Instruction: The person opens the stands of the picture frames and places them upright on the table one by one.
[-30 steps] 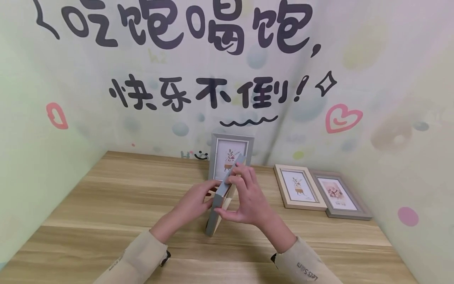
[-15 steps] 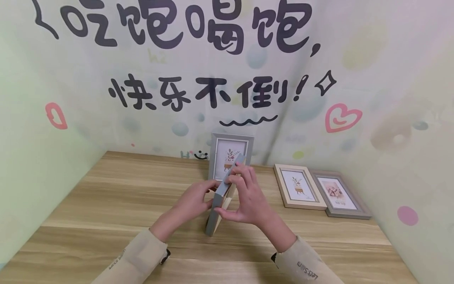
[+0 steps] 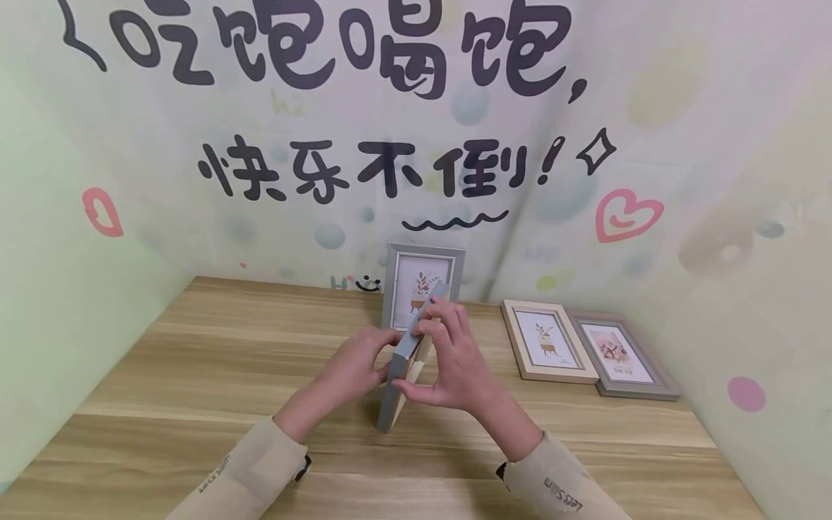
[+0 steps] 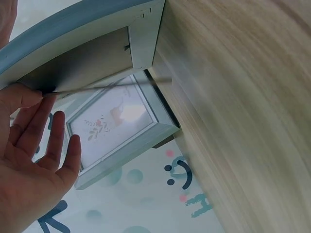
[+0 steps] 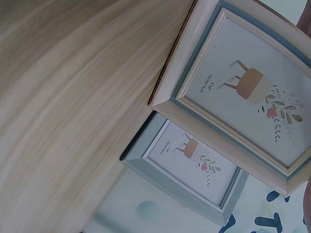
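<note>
Near the middle of the table, a blue-edged picture frame [image 3: 390, 404] with a cream front stands upright, seen almost edge-on. My right hand [image 3: 460, 361] grips its upper edge and side, thumb below and fingers above. Behind the frame, my left hand [image 3: 347, 372] is partly hidden in the head view. The left wrist view shows that hand's thumb and fingers pinching a thin flap [image 4: 112, 86] at the frame's back. In the right wrist view, the frame's front has a vase-and-leaves print [image 5: 255, 87]. Only bits of the right hand show there.
Another grey-blue picture frame [image 3: 406, 289] stands against the back wall, just beyond the held one. To the right, a cream frame [image 3: 549, 341] and a grey-brown frame [image 3: 624, 357] lie side by side on the wooden table [image 3: 214, 375]. Printed cloth walls enclose the table.
</note>
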Motion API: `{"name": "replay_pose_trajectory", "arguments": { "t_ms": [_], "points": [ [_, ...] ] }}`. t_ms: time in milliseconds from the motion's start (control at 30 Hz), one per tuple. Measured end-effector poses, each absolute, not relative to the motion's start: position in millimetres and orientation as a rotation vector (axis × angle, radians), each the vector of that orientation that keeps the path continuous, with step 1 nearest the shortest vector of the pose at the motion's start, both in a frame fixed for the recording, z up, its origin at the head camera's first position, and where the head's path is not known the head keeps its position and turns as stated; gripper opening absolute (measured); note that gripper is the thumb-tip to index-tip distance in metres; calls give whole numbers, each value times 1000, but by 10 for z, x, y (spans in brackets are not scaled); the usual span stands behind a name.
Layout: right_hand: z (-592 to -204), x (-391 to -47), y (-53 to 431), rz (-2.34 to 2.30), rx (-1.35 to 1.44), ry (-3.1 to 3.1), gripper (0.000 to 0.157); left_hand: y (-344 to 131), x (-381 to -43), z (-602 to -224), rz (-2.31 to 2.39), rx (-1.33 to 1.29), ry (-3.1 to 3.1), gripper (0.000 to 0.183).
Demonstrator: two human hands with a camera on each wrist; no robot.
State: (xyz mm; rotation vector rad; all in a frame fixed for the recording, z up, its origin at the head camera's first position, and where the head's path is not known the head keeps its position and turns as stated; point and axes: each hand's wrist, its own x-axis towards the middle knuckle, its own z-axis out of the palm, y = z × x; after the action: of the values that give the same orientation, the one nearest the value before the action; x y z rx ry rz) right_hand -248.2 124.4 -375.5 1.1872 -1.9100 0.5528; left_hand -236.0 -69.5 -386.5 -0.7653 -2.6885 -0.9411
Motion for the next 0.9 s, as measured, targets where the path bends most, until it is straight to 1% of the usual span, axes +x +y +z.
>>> {"name": "replay_pose_trajectory", "arguments": {
  "t_ms": [200,567,733,900],
  "points": [
    [-3761,-2489,1244,556,1185,-1924,65,-693,-2357,-3868,-838,-766,-2660,36],
    [-3762,-2488,1243,554,1183,-1915,65,-696,-2385,-3906,-510,-865,-2461,32],
    [-3764,-2488,1239,551,1184,-1907,65,-710,-2372,-3900,-479,-883,-2458,32],
    [-3753,-2491,1226,542,1182,-1922,64,-769,-2296,-3932,-547,-834,-2555,41]
  ]
}}
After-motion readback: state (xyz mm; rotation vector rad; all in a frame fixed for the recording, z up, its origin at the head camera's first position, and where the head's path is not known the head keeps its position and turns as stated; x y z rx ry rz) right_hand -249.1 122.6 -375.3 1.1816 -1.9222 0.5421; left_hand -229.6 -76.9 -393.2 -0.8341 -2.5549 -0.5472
